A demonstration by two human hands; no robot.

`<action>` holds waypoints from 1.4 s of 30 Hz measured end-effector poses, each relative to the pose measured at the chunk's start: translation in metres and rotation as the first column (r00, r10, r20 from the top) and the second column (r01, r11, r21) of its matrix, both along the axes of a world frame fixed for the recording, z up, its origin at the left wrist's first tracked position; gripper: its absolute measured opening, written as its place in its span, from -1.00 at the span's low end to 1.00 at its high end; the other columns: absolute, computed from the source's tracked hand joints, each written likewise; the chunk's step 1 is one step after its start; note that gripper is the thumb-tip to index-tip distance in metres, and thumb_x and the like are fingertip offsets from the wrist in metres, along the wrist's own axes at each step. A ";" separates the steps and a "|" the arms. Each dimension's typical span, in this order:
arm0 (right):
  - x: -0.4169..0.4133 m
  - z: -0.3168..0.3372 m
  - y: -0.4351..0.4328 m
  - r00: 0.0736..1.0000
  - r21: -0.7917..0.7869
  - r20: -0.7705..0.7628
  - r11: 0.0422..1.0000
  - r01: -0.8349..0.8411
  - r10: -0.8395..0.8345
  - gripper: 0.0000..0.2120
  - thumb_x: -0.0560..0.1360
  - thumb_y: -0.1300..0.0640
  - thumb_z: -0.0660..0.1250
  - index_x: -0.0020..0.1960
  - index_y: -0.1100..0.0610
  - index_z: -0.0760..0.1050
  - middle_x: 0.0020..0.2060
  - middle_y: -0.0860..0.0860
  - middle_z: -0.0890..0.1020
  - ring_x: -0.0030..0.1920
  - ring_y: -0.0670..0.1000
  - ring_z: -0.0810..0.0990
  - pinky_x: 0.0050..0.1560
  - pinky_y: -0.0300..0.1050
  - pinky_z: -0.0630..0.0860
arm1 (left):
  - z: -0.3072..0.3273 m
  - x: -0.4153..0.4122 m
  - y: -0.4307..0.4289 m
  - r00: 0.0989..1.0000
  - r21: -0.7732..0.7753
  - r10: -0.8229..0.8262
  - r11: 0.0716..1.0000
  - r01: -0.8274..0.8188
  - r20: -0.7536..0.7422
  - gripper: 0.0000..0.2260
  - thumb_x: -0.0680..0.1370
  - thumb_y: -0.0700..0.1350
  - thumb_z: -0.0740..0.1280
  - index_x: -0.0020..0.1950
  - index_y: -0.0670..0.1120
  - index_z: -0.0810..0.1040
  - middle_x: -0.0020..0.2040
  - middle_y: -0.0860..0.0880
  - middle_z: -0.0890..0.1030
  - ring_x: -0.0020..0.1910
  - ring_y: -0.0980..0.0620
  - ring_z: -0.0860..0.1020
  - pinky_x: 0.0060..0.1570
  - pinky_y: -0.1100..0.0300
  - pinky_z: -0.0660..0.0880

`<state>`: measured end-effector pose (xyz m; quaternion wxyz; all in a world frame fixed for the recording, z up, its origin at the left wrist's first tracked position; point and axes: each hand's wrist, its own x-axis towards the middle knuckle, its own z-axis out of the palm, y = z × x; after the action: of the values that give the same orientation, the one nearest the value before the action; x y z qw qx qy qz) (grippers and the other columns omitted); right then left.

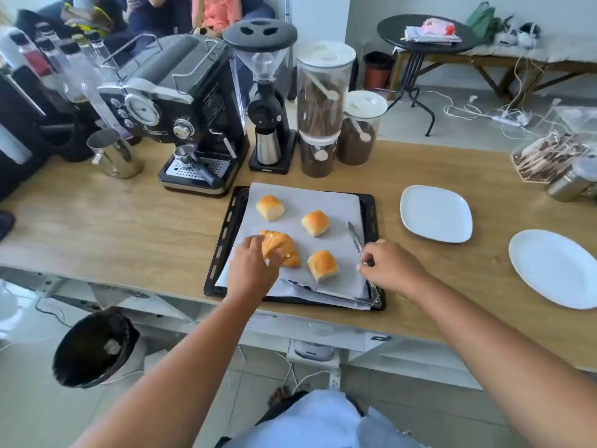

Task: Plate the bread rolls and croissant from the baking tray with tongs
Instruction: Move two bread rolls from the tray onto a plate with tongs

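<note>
Four pastries on the tray, tongs not yet properly in hand.

Right hand (389, 266) fingers pinch one arm of the tongs (355, 237) at the baking tray's (223, 244) right edge; left hand (250, 270) fingers rest loosely on the croissant (284, 250). Three rolls (315, 223) sit on the paper. Best to grip both tong arms before lifting, then carry to the near plate (436, 213) on the counter (129, 227).

— What carries everything?
— A wooden counter (436, 163).
— What sits on it?
— A black baking tray (371, 221) near centre; two white plates (436, 213) (555, 270) right; espresso machine (181, 124), grinder (268, 101), jars (323, 92) and steel jug (113, 153) far left.
</note>
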<state>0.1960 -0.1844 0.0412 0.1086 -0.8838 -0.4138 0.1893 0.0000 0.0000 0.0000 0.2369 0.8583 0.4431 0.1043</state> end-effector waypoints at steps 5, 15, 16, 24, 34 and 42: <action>-0.021 -0.032 -0.010 0.995 -0.115 -0.080 0.992 0.044 -0.053 -0.32 0.31 -0.22 0.50 0.27 0.09 0.35 0.24 0.09 0.42 0.26 0.11 0.41 0.05 -0.06 0.41 | -0.047 -0.040 -0.009 0.973 0.040 0.028 0.999 -0.019 -0.229 -0.36 0.58 0.06 0.15 0.58 -0.24 0.21 0.59 -0.23 0.24 0.60 -0.22 0.12 0.55 -0.14 0.08; -0.038 -0.058 0.004 0.994 -0.126 -0.051 0.988 0.092 -0.099 0.31 0.11 -0.38 0.53 0.58 0.12 -0.09 0.48 0.19 0.25 0.47 0.19 0.27 0.42 0.07 0.28 | -0.072 -0.051 -0.004 0.901 0.070 -0.058 0.993 0.097 -0.430 -0.28 0.57 0.15 -0.12 0.64 -0.23 -0.03 0.66 -0.20 -0.01 0.64 -0.16 -0.09 0.58 -0.17 -0.21; -0.040 -0.059 0.005 0.995 -0.128 -0.035 0.987 0.093 -0.098 0.36 0.08 -0.42 0.51 0.59 0.09 -0.16 0.48 0.19 0.24 0.47 0.20 0.27 0.41 0.10 0.29 | -0.073 -0.052 -0.004 0.898 0.075 -0.054 0.993 0.096 -0.436 -0.28 0.56 0.16 -0.14 0.64 -0.23 -0.03 0.66 -0.20 -0.01 0.64 -0.15 -0.09 0.58 -0.17 -0.22; -0.043 -0.060 0.004 0.988 -0.102 -0.034 0.984 0.148 -0.152 0.23 0.24 -0.30 0.51 0.60 0.05 -0.19 0.43 0.18 0.39 0.39 0.22 0.39 0.32 0.07 0.37 | -0.076 -0.053 -0.003 0.908 0.091 -0.048 0.991 0.094 -0.417 -0.21 0.50 0.19 -0.22 0.63 -0.23 0.04 0.65 -0.20 0.06 0.64 -0.16 -0.03 0.58 -0.17 -0.20; -0.041 -0.046 0.019 0.956 -0.156 -0.216 0.974 0.166 -0.198 0.19 0.34 -0.06 0.50 0.59 0.16 -0.32 0.49 0.23 0.22 0.44 0.18 0.32 0.28 -0.05 0.37 | -0.078 -0.054 -0.003 0.902 0.096 -0.054 0.990 0.105 -0.428 -0.21 0.50 0.19 -0.25 0.64 -0.22 0.03 0.65 -0.19 0.05 0.64 -0.16 -0.05 0.57 -0.16 -0.23; -0.023 -0.037 0.003 0.888 -0.110 -0.422 0.982 0.153 -0.185 0.09 0.40 -0.24 0.44 0.61 0.14 -0.18 0.47 0.07 0.33 0.42 0.07 0.36 0.34 -0.05 0.34 | -0.077 -0.054 0.000 0.916 0.070 -0.042 0.995 0.076 -0.400 -0.27 0.55 0.18 -0.10 0.64 -0.20 0.05 0.66 -0.16 0.05 0.65 -0.12 -0.05 0.58 -0.15 -0.21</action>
<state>0.1731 -0.1812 0.0045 0.1806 -0.8563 -0.2938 0.3845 -0.0543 -0.0004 -0.0770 0.1087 0.8837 0.4511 -0.0607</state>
